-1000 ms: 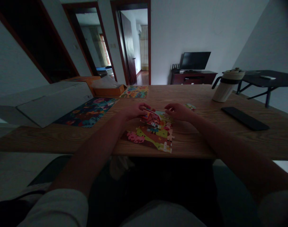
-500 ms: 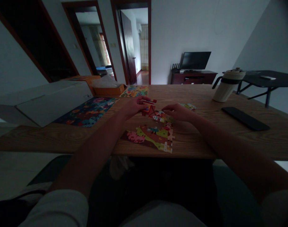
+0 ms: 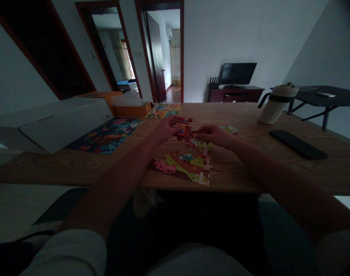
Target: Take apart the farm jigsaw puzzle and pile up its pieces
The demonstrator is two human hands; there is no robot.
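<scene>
Head view: barn piece (image 3: 187, 132) pinched in left hand (image 3: 167, 129), beyond the puzzle (image 3: 189, 166); right hand (image 3: 213, 135) at the piece's right, grip unclear.

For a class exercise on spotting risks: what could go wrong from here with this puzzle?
The red puzzle section might bend or split, since the left hand appears to hold it by its left side.
The lower puzzle section could get nudged off, since it lies near the front edge of the table, beside the left forearm.
</scene>
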